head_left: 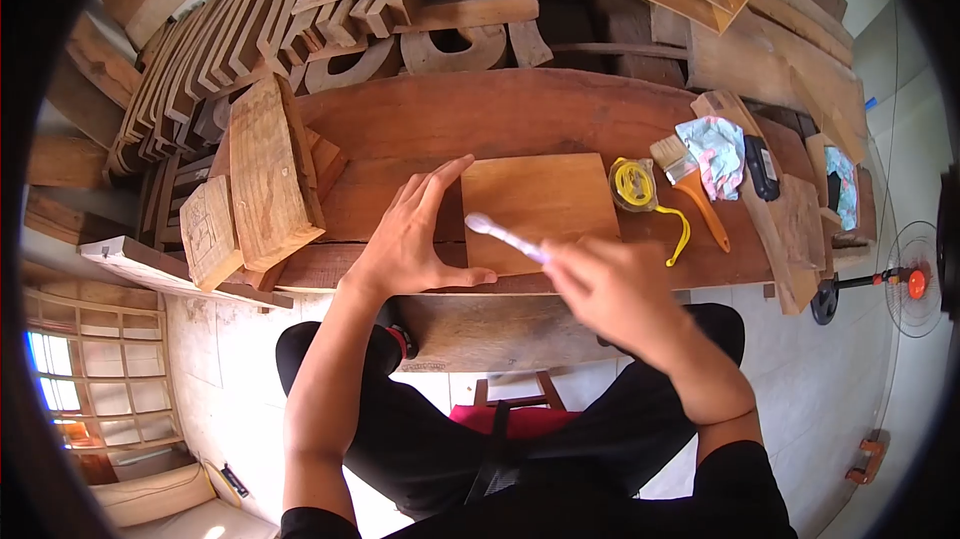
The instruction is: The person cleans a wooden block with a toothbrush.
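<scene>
A flat wooden board [540, 201] lies on the reddish-brown workbench [420, 119]. My left hand [415, 234] is at the board's left edge, thumb and fingers spread apart, with nothing in it. In my right hand [610, 289] is a pale toothbrush [508, 237], its head over the left part of the board. Whether the bristles touch the wood I cannot tell. Right of the board sit a yellow tape measure [634, 185] and a paintbrush with an orange handle [712, 214].
A patterned cloth [715, 154] and a black object [762, 169] are at the right. Thick wood blocks [268, 179] stand at the left. Stacked wood pieces [450, 47] line the back, and a fan [912, 281] is at the far right.
</scene>
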Tool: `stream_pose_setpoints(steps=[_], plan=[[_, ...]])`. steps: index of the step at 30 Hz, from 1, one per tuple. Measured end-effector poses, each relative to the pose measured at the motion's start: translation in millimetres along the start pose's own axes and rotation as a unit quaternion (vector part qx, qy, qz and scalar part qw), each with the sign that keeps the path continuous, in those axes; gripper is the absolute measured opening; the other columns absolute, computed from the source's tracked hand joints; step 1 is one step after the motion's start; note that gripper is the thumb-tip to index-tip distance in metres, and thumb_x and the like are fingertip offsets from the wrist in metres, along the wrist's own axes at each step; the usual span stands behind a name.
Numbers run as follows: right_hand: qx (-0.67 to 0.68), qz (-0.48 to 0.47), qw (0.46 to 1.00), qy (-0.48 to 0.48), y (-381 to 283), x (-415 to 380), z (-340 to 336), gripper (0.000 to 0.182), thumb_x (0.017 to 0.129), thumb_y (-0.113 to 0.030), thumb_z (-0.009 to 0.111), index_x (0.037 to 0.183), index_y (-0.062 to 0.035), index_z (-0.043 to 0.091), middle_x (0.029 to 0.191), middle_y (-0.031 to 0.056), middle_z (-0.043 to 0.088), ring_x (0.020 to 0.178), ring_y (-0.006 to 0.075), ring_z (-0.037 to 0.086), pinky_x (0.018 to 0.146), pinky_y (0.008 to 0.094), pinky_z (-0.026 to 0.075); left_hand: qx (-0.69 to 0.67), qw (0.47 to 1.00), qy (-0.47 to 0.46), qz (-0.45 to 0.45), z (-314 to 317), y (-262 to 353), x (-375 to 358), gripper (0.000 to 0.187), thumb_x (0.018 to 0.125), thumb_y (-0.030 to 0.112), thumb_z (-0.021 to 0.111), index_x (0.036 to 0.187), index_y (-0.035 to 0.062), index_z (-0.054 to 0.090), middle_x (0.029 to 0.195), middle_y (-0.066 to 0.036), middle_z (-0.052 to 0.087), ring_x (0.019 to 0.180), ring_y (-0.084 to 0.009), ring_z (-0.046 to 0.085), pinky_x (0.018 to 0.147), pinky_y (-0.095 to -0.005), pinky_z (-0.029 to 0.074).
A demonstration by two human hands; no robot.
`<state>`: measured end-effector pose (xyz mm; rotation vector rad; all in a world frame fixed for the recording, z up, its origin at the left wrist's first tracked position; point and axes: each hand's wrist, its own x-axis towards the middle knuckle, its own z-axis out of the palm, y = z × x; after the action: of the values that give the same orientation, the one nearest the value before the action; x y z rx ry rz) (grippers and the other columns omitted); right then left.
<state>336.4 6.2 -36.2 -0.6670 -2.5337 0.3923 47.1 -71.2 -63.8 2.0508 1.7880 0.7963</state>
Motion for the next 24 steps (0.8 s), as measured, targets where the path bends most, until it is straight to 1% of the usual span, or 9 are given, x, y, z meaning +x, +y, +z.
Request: stream_pose_setpoints(steps=[3,6,8,12,14,15,18,21,24], plan=[[-0.094,0.064,0.993,0.036,42,17,-15,0.016,0.1,-0.023,0.078,0.112,-0.0132,0.078,0.08,0.0052,0.075,0.059,0.0279,0.072,0.054,0.0418,0.056,-0.006,1.0,0.002,-0.002,2,0,-2,0.135,0.065,0.054,0.103,0.171,0.0069,0.033,0.158,-0.023,0.054,0.144,-0.0424,0.054,0.125,-0.0523,0.043],[-0.064,0.067,0.996,-0.016,5,2,-2,0.022,0.1,-0.026,0.08,0.115,-0.011,0.083,0.076,0.0109,0.073,0.063,0.0325,0.073,0.059,0.0462,0.057,-0.014,1.0,0.007,-0.007,1,1,0,0.133,0.066,0.054,0.102,0.17,0.0068,0.034,0.158,-0.023,0.054,0.143,-0.0424,0.054,0.125,-0.0524,0.043],[-0.037,-0.039,0.998,-0.028,-11,-7,8,0.018,0.101,-0.026,0.077,0.114,-0.0131,0.078,0.077,0.0062,0.073,0.059,0.0279,0.072,0.055,0.0442,0.055,-0.017,1.0,0.006,0.0,1,0,0,0.131,0.067,0.057,0.101,0.169,0.0063,0.036,0.164,-0.021,0.052,0.143,-0.0428,0.054,0.124,-0.0527,0.043],[-0.079,0.127,0.989,-0.006,37,18,-20,0.014,0.105,-0.024,0.073,0.105,-0.0102,0.076,0.08,0.01,0.075,0.066,0.03,0.075,0.057,0.0465,0.056,-0.02,0.999,-0.009,-0.023,-2,4,-2,0.132,0.067,0.057,0.101,0.169,0.0068,0.035,0.164,-0.021,0.051,0.144,-0.0427,0.053,0.124,-0.0527,0.043],[-0.121,0.084,0.989,0.005,33,12,-16,0.016,0.105,-0.024,0.074,0.112,-0.0104,0.076,0.079,0.0098,0.075,0.062,0.0294,0.074,0.055,0.0465,0.056,-0.017,1.0,-0.006,-0.018,0,2,-1,0.132,0.066,0.057,0.101,0.17,0.0075,0.035,0.165,-0.021,0.051,0.145,-0.0427,0.053,0.125,-0.0528,0.043],[-0.108,0.114,0.987,-0.035,15,9,-10,0.018,0.104,-0.024,0.076,0.114,-0.0111,0.081,0.086,0.0127,0.079,0.065,0.0307,0.075,0.059,0.0442,0.058,-0.015,1.0,0.002,-0.016,0,2,1,0.132,0.066,0.057,0.101,0.169,0.0075,0.035,0.165,-0.021,0.051,0.145,-0.0427,0.053,0.125,-0.0529,0.043],[-0.046,0.027,0.997,-0.049,-10,-6,0,0.021,0.101,-0.026,0.08,0.114,-0.0104,0.081,0.086,0.0114,0.079,0.066,0.032,0.075,0.059,0.0449,0.057,-0.011,1.0,-0.001,-0.011,0,1,0,0.132,0.066,0.057,0.101,0.169,0.0077,0.035,0.165,-0.02,0.051,0.145,-0.0427,0.053,0.126,-0.0531,0.042],[-0.083,0.117,0.99,-0.001,25,10,-16,0.018,0.103,-0.024,0.077,0.113,-0.0095,0.081,0.088,0.011,0.079,0.068,0.0321,0.075,0.058,0.0451,0.056,-0.016,1.0,-0.008,-0.021,-1,3,-1,0.133,0.065,0.055,0.102,0.17,0.0076,0.035,0.162,-0.022,0.052,0.146,-0.0424,0.053,0.126,-0.0525,0.042],[-0.117,0.105,0.987,-0.021,17,7,-14,0.019,0.104,-0.027,0.075,0.115,-0.0114,0.08,0.085,0.0108,0.077,0.065,0.0319,0.074,0.058,0.0457,0.056,-0.019,1.0,-0.003,-0.015,0,1,1,0.136,0.063,0.051,0.104,0.171,0.0068,0.034,0.156,-0.024,0.055,0.147,-0.0423,0.053,0.126,-0.0513,0.041]])
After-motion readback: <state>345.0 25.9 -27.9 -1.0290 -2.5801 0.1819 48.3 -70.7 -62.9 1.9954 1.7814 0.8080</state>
